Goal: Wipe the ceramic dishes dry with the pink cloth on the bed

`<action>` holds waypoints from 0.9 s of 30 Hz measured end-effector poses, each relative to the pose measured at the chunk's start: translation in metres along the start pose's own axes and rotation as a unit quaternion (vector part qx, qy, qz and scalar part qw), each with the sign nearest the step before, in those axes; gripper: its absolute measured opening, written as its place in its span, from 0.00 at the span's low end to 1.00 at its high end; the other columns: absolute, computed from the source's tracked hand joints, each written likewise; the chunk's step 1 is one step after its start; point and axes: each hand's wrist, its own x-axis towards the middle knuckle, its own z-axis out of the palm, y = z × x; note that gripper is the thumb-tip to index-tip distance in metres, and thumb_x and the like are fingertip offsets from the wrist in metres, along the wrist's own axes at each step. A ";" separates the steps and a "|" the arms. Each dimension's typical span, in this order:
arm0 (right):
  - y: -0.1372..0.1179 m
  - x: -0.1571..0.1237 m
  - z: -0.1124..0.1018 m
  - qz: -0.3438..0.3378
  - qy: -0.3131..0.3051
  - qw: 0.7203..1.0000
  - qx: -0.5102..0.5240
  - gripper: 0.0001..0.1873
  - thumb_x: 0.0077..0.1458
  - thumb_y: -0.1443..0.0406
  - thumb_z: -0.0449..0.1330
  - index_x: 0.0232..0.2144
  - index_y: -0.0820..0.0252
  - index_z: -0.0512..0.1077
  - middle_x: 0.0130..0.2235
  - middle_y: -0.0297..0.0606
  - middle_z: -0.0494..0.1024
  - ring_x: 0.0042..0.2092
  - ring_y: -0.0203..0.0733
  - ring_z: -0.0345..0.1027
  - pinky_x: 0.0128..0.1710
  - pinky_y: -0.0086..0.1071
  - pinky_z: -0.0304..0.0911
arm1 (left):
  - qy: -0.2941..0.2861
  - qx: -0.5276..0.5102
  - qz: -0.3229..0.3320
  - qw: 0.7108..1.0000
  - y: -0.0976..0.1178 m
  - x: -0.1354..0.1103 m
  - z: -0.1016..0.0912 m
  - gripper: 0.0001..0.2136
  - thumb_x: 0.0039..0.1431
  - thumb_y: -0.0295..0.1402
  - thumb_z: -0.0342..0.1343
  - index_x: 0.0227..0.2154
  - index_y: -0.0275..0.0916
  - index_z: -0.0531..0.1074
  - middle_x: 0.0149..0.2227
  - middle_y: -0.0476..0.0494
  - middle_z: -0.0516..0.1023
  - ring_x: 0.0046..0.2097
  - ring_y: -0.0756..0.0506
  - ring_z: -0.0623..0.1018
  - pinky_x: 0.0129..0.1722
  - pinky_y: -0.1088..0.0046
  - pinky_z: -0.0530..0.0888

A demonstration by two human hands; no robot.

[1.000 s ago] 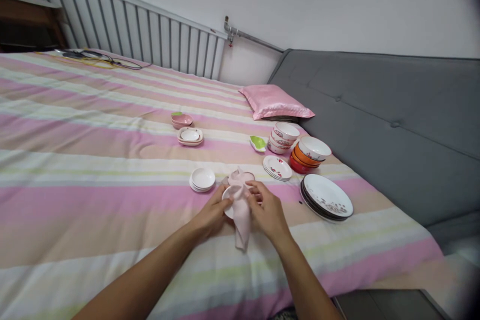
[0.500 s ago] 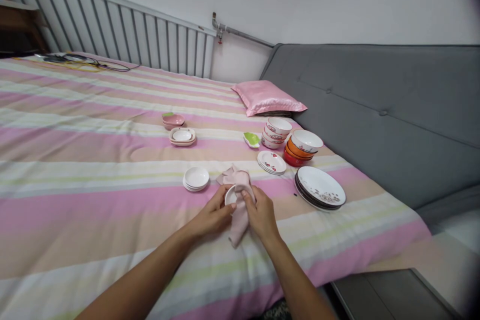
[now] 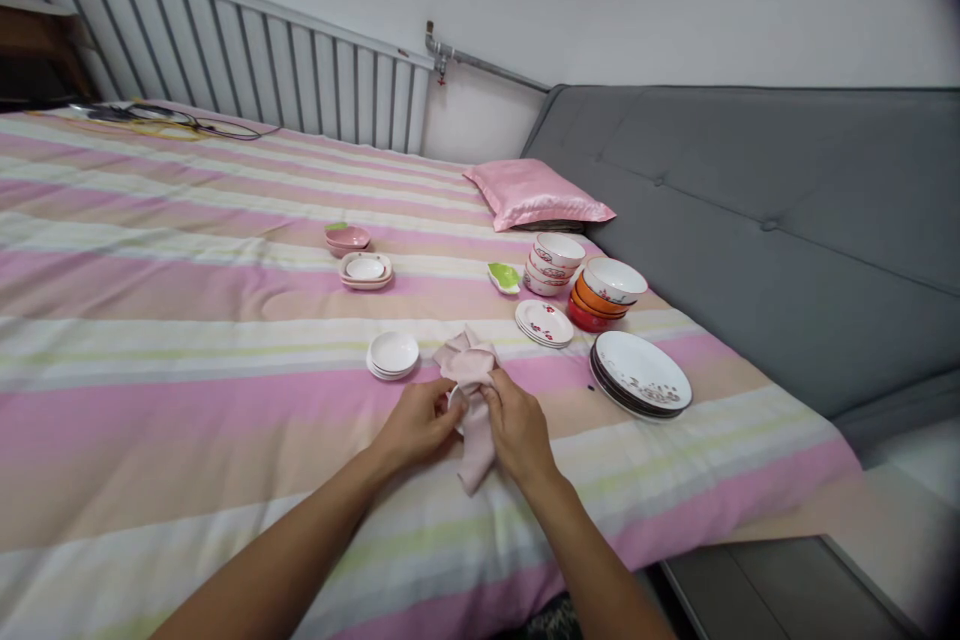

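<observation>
Pink cloth [image 3: 466,363] has shifted over more of the white dish [image 3: 456,395] that our left hand [image 3: 417,423] grips, our right hand [image 3: 519,423] pinching the cloth, wiping apparently unfinished, plates [image 3: 642,367] at right already stacked.

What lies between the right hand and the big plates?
In the head view, striped bedspread lies between the right hand and the big plates, with a small dark speck near the plates.

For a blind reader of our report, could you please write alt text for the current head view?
A person's left hand holds a small white dish and the right hand a pale pink cloth over a striped bedspread; stacked plates and bowls stand to the right.
</observation>
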 end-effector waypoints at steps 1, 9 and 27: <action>0.000 0.000 0.000 0.000 0.002 1.000 -0.006 0.13 0.57 0.66 0.43 0.38 0.56 0.67 0.35 0.37 0.76 0.35 0.43 0.69 0.30 0.29 0.52 | -0.019 0.006 -0.012 1.000 0.000 -0.001 0.001 0.09 0.51 0.38 0.56 0.28 0.36 0.73 0.19 0.48 0.73 0.19 0.50 0.70 0.19 0.77 0.63; -0.003 0.005 0.003 0.027 0.021 0.999 0.010 0.15 0.60 0.62 0.41 0.39 0.57 0.67 0.32 0.38 0.76 0.32 0.44 0.69 0.30 0.31 0.53 | -0.019 -0.004 -0.038 0.999 -0.002 -0.003 0.011 0.14 0.56 0.44 0.49 0.35 0.37 0.65 0.14 0.52 0.69 0.14 0.52 0.68 0.13 0.80 0.63; -0.002 0.003 0.009 0.104 0.071 0.984 0.128 0.16 0.58 0.60 0.42 0.33 0.59 0.67 0.30 0.39 0.75 0.33 0.42 0.68 0.33 0.30 0.57 | -0.014 -0.008 0.037 0.999 0.003 -0.004 0.007 0.18 0.58 0.44 0.47 0.42 0.36 0.66 0.28 0.46 0.73 0.28 0.49 0.73 0.27 0.74 0.68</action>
